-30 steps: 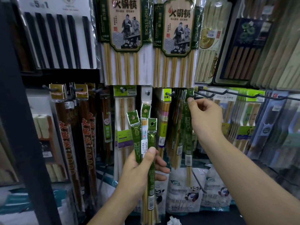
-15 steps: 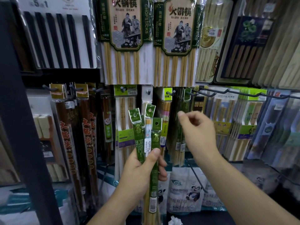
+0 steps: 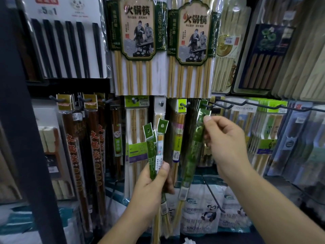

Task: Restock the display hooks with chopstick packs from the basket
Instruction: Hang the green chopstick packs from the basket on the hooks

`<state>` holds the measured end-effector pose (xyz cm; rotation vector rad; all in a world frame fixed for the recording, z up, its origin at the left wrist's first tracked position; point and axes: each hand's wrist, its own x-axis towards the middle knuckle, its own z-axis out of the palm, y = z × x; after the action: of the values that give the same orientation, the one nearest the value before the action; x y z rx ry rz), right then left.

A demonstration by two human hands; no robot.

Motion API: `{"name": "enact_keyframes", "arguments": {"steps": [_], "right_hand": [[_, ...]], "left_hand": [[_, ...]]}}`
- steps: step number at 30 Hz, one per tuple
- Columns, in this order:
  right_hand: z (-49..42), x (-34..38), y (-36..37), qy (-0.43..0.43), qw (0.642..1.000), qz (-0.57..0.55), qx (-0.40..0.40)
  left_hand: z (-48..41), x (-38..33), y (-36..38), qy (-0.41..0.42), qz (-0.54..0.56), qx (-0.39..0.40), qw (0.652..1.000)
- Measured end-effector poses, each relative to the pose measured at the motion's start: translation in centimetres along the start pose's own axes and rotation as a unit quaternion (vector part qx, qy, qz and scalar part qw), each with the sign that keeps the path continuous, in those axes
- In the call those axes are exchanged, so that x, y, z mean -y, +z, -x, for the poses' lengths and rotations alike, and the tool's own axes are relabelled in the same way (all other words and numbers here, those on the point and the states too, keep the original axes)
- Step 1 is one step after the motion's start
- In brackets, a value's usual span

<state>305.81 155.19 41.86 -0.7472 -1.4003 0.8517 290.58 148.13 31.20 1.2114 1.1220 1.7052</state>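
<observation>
My left hand [image 3: 151,184] grips two slim chopstick packs [image 3: 152,148] upright by their middles, one green and one white with an orange strip. My right hand [image 3: 226,143] pinches a third green chopstick pack [image 3: 194,148] near its top, between thumb and fingers. This pack is blurred and hangs tilted, its header just below a display hook [image 3: 205,104] that carries several similar green packs. The basket is out of view.
Two long dark hooks [image 3: 246,102] stick out toward me at the right, level with my right hand. Hanging chopstick packs fill the wall all round, with large bamboo sets [image 3: 139,50] above. A dark upright post [image 3: 21,120] stands at the left.
My right hand left the hook, came back to my left hand and took one green pack from the bundle. It now lifts that pack toward the hook. My left hand holds two packs instead of three.
</observation>
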Motion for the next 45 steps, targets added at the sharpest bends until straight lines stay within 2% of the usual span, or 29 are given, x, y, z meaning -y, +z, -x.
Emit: {"name": "enact_keyframes", "arguments": {"steps": [9,20,30,35,37,42,45], "right_hand": [[-2.5,0.9,-0.6,0.001,0.998,-0.027,-0.054],[-3.3,0.4,-0.6,0.009,0.998,-0.016,-0.058],[-4.1,-1.8,-0.7,-0.031,0.993,0.087,-0.067],[-3.4,-2.6,-0.7,-0.021,0.991,0.095,-0.091],[-2.3,-2.7,-0.5,-0.006,0.993,0.087,-0.076],[1.0,-2.0,0.5,0.005,0.995,0.064,0.075],[1.8,-1.6,1.2,-0.014,0.992,0.042,0.115]], "left_hand": [[0.4,-0.6,0.2,-0.042,0.066,0.037,0.996],[0.3,-0.6,0.2,-0.045,0.095,0.058,0.993],[0.4,-0.3,0.2,-0.033,0.086,0.058,0.994],[0.3,-0.2,0.2,-0.028,0.07,0.074,0.994],[0.3,-0.2,0.3,-0.022,0.064,0.072,0.995],[0.4,-0.4,0.7,-0.019,0.062,0.064,0.996],[0.5,-0.5,1.0,-0.018,0.062,0.07,0.995]]}}
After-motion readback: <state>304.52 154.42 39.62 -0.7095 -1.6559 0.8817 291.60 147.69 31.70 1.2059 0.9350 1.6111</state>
